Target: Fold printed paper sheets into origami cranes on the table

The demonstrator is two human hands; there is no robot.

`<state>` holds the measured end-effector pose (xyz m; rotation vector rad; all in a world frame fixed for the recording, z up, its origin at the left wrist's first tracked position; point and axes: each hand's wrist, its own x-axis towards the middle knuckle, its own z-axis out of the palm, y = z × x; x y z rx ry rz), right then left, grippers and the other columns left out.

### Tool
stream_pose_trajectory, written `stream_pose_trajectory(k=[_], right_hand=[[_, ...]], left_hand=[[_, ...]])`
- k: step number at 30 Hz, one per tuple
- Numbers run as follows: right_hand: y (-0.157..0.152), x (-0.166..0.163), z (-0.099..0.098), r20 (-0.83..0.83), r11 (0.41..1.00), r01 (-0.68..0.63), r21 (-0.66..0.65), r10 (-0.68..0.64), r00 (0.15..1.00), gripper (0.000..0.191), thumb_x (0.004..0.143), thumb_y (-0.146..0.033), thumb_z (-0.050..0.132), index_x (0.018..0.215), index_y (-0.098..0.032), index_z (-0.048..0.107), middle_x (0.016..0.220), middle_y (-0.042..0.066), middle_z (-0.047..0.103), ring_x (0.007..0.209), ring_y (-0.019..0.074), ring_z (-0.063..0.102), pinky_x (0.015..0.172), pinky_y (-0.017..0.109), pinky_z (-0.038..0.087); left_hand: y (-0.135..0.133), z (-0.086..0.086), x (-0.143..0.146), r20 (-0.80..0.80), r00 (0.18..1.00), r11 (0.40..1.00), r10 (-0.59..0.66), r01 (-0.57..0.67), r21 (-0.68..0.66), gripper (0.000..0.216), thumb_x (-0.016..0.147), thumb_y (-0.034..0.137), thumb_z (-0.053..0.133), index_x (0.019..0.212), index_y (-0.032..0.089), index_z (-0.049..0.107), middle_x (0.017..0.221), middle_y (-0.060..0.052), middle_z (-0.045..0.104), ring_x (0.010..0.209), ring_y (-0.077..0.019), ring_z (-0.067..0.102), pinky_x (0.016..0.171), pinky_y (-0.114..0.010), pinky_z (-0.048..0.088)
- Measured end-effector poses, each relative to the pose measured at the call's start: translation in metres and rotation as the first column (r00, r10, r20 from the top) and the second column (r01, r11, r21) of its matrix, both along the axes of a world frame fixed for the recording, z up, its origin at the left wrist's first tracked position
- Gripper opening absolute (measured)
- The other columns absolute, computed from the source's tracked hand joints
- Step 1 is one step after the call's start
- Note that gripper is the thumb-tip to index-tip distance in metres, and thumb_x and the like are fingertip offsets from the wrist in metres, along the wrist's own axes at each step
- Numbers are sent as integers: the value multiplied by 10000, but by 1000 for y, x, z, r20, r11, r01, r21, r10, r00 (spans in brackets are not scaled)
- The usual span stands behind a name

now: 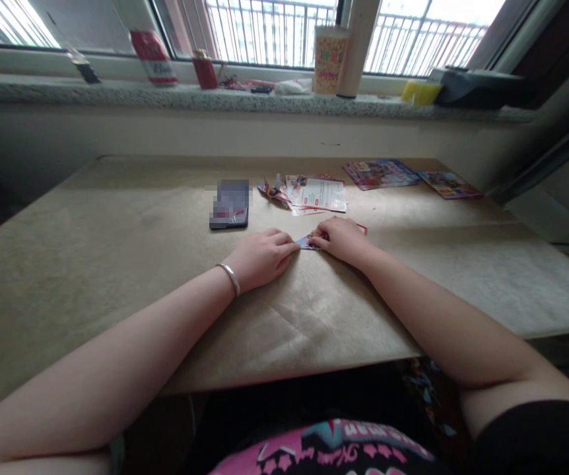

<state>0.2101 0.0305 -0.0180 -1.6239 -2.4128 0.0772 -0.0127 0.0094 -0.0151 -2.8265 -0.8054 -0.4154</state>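
Note:
A small piece of colourful printed paper [310, 242] lies flat on the brown paper-covered table [116, 264], between my two hands. My left hand [261, 257], with a silver bracelet at the wrist, has its fingers curled and pressed on the paper's left edge. The fingers of my right hand [342, 239] are bent down onto the paper's right part, covering most of it. A red corner of the paper shows beyond the right hand.
A dark phone [230, 206] lies just beyond my hands. A small stack of printed leaflets [314, 194] and two more leaflets [381, 173] lie farther back right. The windowsill [166, 95] carries a cup [330, 59], a red can and small items.

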Motion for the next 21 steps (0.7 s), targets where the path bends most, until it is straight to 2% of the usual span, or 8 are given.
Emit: stream_pose_trajectory(k=[15,21], right_hand=[[0,0,-1,-11,1000,5,-8,-5,1000,274,848,-454,594,772,-205,677,860,67,722,845,221,619,669,303,369],[0,0,-1,-10,1000,5,-3,-5,1000,262,851,-443,593,775,-206,676,866,68,723,850,219,619,668,302,367]], left_hand=[[-4,6,4,-46,997,998,69,-69,4,288,922,242,447,1076,190,685,951,-81,658,903,-203,596,737,-313,504],[-6,11,1,-117,986,993,119,-119,1,276,893,223,467,1024,191,707,931,-81,655,867,-203,594,676,-302,491]])
